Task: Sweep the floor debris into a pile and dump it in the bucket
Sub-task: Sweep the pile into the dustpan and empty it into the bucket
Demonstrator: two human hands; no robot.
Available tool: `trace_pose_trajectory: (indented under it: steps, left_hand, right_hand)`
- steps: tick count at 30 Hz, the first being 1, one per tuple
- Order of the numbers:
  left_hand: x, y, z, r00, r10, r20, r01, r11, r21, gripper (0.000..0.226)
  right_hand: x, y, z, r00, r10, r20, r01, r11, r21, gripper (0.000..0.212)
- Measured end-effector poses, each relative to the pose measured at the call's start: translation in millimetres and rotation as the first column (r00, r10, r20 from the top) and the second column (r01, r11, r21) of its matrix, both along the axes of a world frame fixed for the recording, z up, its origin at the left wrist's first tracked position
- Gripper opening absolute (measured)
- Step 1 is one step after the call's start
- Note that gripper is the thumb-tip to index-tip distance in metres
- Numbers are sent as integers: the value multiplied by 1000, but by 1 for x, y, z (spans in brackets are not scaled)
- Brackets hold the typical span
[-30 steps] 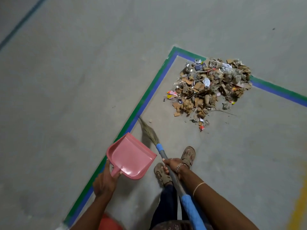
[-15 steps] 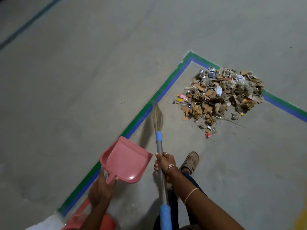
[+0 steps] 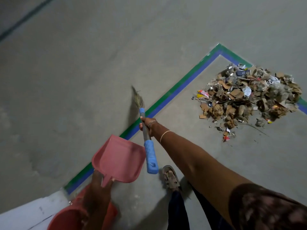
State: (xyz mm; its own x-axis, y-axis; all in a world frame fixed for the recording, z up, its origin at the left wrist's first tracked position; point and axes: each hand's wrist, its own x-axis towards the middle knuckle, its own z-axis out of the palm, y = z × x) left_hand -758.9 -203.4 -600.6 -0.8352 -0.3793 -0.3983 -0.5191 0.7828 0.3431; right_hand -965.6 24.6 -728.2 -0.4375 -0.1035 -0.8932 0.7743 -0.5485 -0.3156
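Brown cardboard scraps, crumpled foil and a few bright paper bits make up the single debris pile (image 3: 249, 97). It lies on the floor (image 3: 83, 80) inside the corner of the green-and-blue tape line (image 3: 174, 93), with its far edge overlapping the tape. The pile is wider across the view than it is deep, and a handful of stray scraps trail off its near edge. So the gathering looks largely done, and scooping is judged to be the step in hand.

The pile lies ahead and well to the right of both hands. The right hand (image 3: 147, 125) is the nearer of the two, its fingers wrapped round the shaft of the one broom (image 3: 150, 156). The broom's long axis runs from the blue end grip, near the sandalled foot (image 3: 171, 176), up and slightly left to the bristles. These cross the tape and point away from the pile, so the broom must swing right before it can push anything.

The left hand (image 3: 98, 185) is farther from the pile. Its fingers curl round the short handle of the one pink dustpan (image 3: 118, 160), whose open mouth faces forward rather than toward the debris. Whether the pan touches the floor cannot be told.

One red bucket (image 3: 66, 219) shows only in part at the bottom edge, under the left forearm and well apart from the pile. A pale white panel (image 3: 25, 211) sits just beside it.
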Motion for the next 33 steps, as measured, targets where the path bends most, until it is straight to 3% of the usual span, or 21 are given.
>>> trace_pose_trajectory:
  steps: [4, 7, 10, 14, 19, 22, 27, 33]
  left_hand:
    - [10, -12, -14, 997, -2, 77, -8, 991, 131, 59]
    - [20, -20, -23, 992, -1, 129, -12, 995, 100, 68]
    - [25, -19, -34, 997, -10, 80, 8, 1000, 25, 65]
    - [16, 3, -20, 996, -8, 89, 5, 1000, 26, 63]
    - [-12, 31, -6, 989, -94, 113, 73, 982, 173, 57]
    - [-20, 41, -15, 976, -171, 137, 172, 985, 6, 63]
    - [-27, 62, -39, 937, -281, 209, 305, 948, -94, 86]
    - [-19, 99, -26, 885, -419, 202, 441, 895, -74, 90]
  right_hand:
    - [-13, 10, -13, 986, -162, 39, 158, 983, 95, 18]
    - [8, 27, -12, 949, -302, 94, 285, 945, 158, 15]
    - [51, 44, 1, 908, -412, 75, 387, 893, 230, 13]
    - [121, 72, 14, 885, -465, 28, 434, 845, 314, 19]
    - [198, 114, 33, 949, -314, 37, 276, 878, 392, 12]
    - [232, 147, 41, 986, -152, 73, 112, 914, 390, 16]
    - [274, 196, 38, 987, 8, 159, -70, 921, 384, 18]
    - [319, 229, 35, 941, -242, 237, 91, 855, 511, 21]
